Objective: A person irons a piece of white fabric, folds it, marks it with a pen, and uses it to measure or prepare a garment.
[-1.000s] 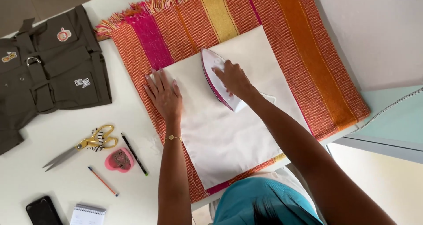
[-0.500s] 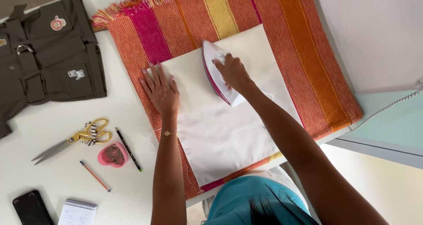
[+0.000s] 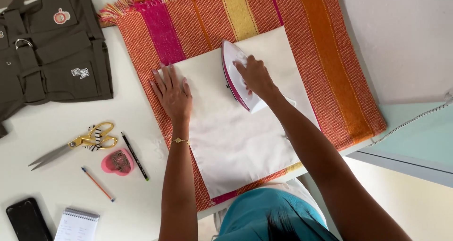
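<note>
My right hand [image 3: 255, 76] grips the handle of a white and magenta clothes iron [image 3: 234, 75] that rests on a white cloth [image 3: 236, 132]. The cloth lies flat on a striped orange, pink and yellow woven blanket [image 3: 330, 57]. My left hand [image 3: 172, 92] presses flat, fingers spread, on the cloth's left edge, a hand's width left of the iron. A thin bracelet circles my left wrist.
On the white table [image 3: 127, 113] to the left lie a dark olive garment [image 3: 47, 52] with patches, gold-handled scissors [image 3: 78, 144], a pink heart-shaped box [image 3: 117, 161], a black pen [image 3: 135, 156], an orange pencil [image 3: 97, 183], a phone [image 3: 27, 219] and a notepad [image 3: 78, 224]. The iron's cord [image 3: 415, 120] runs off right.
The iron and my right hand have slid slightly toward the far edge of the cloth. My left hand stays flat on the cloth's left edge.
</note>
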